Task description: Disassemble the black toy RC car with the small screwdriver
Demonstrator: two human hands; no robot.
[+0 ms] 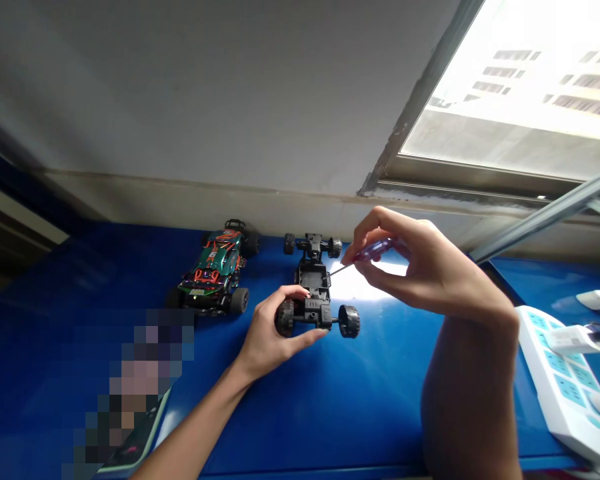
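A black toy car chassis (317,313) with four wheels lies on the blue tabletop, its open rectangular bay showing in the middle. My left hand (270,333) grips its near end, thumb and fingers around the body beside the near left wheel. In my right hand (415,260) is a screwdriver (375,249) with a translucent purple handle, pinched between thumb and fingers. Its thin shaft slants down to the left, and the tip is at the right part of the bay. Whether it touches a screw I cannot tell.
A green and orange toy car (217,263) stands left of the chassis. At lower left lies a dark tablet-like thing (143,433), partly blurred out. A white power strip (555,387) with plugs sits at right. Behind rise a wall (230,100) and a window frame (480,172).
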